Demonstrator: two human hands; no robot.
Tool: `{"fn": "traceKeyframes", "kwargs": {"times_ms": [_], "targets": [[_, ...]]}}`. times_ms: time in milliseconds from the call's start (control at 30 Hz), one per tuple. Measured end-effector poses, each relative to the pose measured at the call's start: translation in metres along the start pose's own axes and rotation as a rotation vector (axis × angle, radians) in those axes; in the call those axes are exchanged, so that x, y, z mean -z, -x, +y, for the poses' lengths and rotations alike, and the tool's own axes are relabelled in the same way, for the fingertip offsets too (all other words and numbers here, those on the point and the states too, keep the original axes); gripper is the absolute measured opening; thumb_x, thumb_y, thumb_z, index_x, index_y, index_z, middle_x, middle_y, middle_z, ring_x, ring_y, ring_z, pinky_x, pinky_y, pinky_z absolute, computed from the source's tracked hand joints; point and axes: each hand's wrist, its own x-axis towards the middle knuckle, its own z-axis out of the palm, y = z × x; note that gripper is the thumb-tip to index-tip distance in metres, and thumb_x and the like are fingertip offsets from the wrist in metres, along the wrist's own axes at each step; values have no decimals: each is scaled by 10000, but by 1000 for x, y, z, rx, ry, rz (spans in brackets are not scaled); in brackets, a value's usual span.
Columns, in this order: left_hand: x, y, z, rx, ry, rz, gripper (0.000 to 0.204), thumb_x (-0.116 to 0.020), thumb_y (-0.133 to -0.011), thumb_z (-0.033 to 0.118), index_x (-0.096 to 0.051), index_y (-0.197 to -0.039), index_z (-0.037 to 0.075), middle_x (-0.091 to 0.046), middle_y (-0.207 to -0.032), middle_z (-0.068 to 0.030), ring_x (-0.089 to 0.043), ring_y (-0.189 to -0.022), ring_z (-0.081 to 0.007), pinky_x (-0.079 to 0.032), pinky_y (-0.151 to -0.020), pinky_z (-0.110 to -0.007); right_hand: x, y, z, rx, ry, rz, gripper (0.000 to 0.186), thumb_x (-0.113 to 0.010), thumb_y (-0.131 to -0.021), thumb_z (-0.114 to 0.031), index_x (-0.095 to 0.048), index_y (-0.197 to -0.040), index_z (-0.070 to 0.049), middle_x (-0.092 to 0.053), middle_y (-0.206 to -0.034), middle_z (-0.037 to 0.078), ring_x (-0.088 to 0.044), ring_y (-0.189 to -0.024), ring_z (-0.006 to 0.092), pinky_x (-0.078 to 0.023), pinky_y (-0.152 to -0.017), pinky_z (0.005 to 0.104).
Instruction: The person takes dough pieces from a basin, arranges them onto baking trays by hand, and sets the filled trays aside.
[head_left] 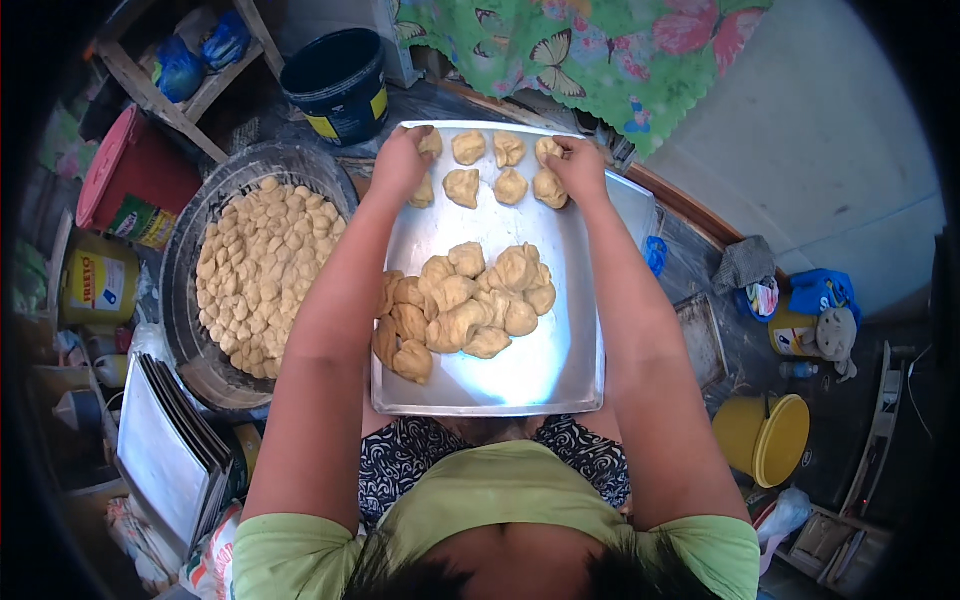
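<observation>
A shallow metal tray (480, 385) rests across my lap. Near its far edge, dough balls (468, 148) sit in two short rows, and a loose heap of dough pieces (465, 300) lies across the middle and left. At the far left corner my left hand (403, 163) has its fingers curled over a dough ball (431, 143), partly hidden by them. My right hand (582, 167), at the far right corner, grips another dough ball (547, 150) between thumb and fingers. Both balls are at the ends of the far row.
Left of the tray stands a wide dark basin (180, 300) full of dough pieces. Several metal trays (165, 440) lean upright nearby. A dark bucket (335, 85) and a red bucket (140, 170) stand farther back. Yellow buckets (762, 440) are at the right, a butterfly-patterned curtain (590, 60) hangs ahead.
</observation>
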Motion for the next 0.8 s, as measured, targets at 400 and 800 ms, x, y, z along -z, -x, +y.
{"fn": "traceKeyframes", "kwargs": {"times_ms": [400,800], "targets": [[15,69,8,-29,-20,33,452,-672,-781,244,-575,-1184,62,-548,-1137,-208,-509,-1083,-359,-425,-886,-419,18,62,-26,93,240,-259,364,-684,-714,-183,-630,-1051,-54,-515,-1112,147,-510,-1033,329,-416,-897,407],[29,158,37,-48,407,-529,325,-649,-780,73,-580,-1092,11,-615,-958,-134,-596,-865,-237,-468,-793,-304,65,143,-100,160,-108,-904,349,-685,-770,-279,-651,-1019,-37,-626,-930,151,-587,-928,285,-446,-859,350]]}}
